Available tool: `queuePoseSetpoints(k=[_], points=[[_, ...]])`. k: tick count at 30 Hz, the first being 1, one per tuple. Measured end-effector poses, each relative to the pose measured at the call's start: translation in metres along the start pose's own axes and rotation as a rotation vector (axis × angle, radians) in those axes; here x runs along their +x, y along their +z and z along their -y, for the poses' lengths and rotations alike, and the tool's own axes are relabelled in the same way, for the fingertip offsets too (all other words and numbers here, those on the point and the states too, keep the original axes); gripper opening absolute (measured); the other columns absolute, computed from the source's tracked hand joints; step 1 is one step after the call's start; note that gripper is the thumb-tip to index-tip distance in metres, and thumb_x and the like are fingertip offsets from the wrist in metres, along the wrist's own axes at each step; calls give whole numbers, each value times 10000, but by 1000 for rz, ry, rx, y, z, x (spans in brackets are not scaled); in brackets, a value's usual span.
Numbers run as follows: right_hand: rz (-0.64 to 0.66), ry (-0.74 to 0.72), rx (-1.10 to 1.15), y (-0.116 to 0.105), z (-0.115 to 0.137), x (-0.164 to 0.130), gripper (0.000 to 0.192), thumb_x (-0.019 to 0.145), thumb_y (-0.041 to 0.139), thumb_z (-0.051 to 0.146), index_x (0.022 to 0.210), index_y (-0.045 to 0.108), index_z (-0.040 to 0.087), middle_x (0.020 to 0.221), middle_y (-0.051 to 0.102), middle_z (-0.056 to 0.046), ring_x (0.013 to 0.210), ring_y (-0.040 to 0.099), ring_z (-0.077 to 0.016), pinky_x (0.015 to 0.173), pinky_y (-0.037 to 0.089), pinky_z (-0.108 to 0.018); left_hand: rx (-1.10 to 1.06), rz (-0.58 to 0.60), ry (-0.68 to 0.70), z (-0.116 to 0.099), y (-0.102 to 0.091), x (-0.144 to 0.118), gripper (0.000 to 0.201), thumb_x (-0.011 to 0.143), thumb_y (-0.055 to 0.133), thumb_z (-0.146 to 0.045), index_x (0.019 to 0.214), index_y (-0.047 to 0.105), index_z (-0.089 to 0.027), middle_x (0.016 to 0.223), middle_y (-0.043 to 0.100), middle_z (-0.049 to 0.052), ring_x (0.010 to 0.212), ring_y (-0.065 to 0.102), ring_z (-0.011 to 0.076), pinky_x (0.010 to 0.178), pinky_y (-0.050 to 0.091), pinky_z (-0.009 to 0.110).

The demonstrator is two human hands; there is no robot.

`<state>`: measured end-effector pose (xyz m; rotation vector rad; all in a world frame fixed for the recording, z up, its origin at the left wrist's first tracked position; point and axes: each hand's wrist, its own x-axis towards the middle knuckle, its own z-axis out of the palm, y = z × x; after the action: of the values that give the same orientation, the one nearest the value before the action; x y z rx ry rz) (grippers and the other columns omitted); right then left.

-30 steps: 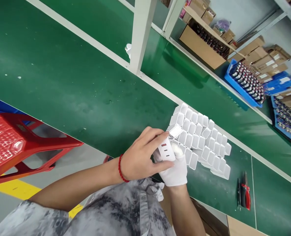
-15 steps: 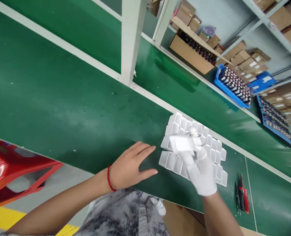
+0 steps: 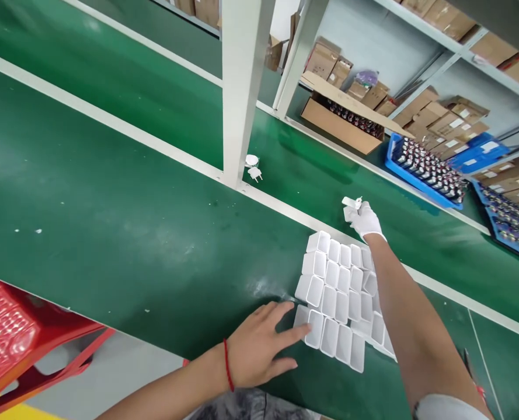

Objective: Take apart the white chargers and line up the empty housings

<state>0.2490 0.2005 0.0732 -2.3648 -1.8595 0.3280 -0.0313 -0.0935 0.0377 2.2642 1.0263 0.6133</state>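
Rows of white open-topped plastic casings [image 3: 329,300] stand packed together on the green bench. At their near left corner is my bare left hand [image 3: 265,344], with a red bead bracelet at the wrist. Its fingers are spread, and the index fingertip reaches the edge of a casing in the front row. My right hand [image 3: 366,221], in a white glove, is stretched past the rows and over the pale rail. Its fingers are closed on a white plastic casing [image 3: 351,204]; finer detail of that piece is too small to tell. My right forearm hides the right end of the rows.
A pale post [image 3: 241,93] rises from the rail [image 3: 281,204]. Behind it lie a white two-pin plug [image 3: 254,174] and a round white piece. Beyond are an open carton [image 3: 342,125] and a blue tray [image 3: 425,169] of small parts. Red-handled pliers [image 3: 480,391] lie right; a red stool [image 3: 9,338] stands left.
My right hand has moved from above the casings to beyond the rail, carrying the white casing. My left hand has shifted right to the front row. The view has shifted, and the plug now shows.
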Motion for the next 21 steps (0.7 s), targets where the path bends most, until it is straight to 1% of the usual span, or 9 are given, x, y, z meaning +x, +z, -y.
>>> queuePoseSetpoints(k=[2, 4, 8, 10, 13, 14, 16, 19, 21], points=[[17, 13, -36, 0, -5, 3, 479, 892, 456, 303, 1328, 479, 106, 1117, 686, -168, 861, 689, -223, 762, 523, -315, 41, 0, 48, -1, 5, 10, 602, 834, 706, -384, 1384, 467, -323, 1450, 428, 161, 1152, 589, 342, 928, 537, 489], [26, 31, -89, -6, -8, 1, 488, 868, 514, 352, 1290, 522, 105, 1142, 666, -205, 927, 686, -263, 789, 518, -347, 107, 3, 75, 0, 12, 20, 483, 846, 693, -367, 1296, 536, -286, 1451, 423, 178, 1150, 595, 336, 923, 541, 470], [-50, 97, -224, -28, 0, -16, 699, 836, 542, 519, 1306, 514, 1, 1215, 564, -366, 1091, 610, -460, 834, 487, -538, 195, -51, 86, 1, 22, 28, 174, 896, 605, -291, 1060, 606, -234, 1432, 442, 190, 1122, 617, 313, 908, 549, 434], [-94, 62, -264, -33, 17, -29, 664, 856, 512, 518, 1334, 518, 57, 1242, 576, -320, 1152, 572, -467, 879, 468, -566, 163, -66, 83, 1, 19, 24, 105, 895, 586, -281, 985, 604, -229, 1441, 439, 166, 1126, 617, 299, 911, 554, 419], [-49, -144, -230, -28, 63, -48, 512, 907, 461, 495, 1342, 553, 243, 1226, 663, -129, 1165, 601, -326, 968, 459, -452, 107, -63, 77, 0, 2, 11, 67, 894, 577, -267, 926, 596, -211, 1397, 482, 144, 1198, 578, 305, 970, 538, 425], [-5, -233, -195, -23, 84, -51, 515, 930, 423, 502, 1374, 528, 264, 1214, 679, -98, 1161, 608, -296, 980, 452, -422, 95, -60, 73, 0, -6, 5, 58, 889, 573, -241, 927, 594, -203, 1374, 502, 144, 1230, 556, 312, 999, 523, 435], [77, -328, -130, -11, 127, -52, 590, 953, 369, 528, 1464, 422, 239, 1204, 691, -97, 1165, 608, -274, 978, 445, -380, 76, -60, 42, 2, -21, -7, 121, 860, 563, -168, 976, 587, -192, 1338, 531, 151, 1267, 527, 321, 1039, 501, 454], [115, -305, -107, 12, 188, -41, 828, 903, 359, 675, 1524, 285, 131, 1097, 715, -154, 1093, 640, -300, 895, 472, -375, 56, -105, -67, 9, -33, -25, 372, 832, 570, -139, 1198, 522, -188, 1290, 572, 167, 1168, 592, 314, 973, 551, 469], [123, -278, -109, 27, 219, -32, 909, 850, 397, 739, 1492, 339, 98, 1049, 713, -182, 1051, 650, -326, 866, 475, -404, 40, -181, -149, 13, -31, -36, 549, 826, 603, -164, 1340, 413, -204, 1265, 595, 166, 1102, 625, 308, 925, 577, 465]])
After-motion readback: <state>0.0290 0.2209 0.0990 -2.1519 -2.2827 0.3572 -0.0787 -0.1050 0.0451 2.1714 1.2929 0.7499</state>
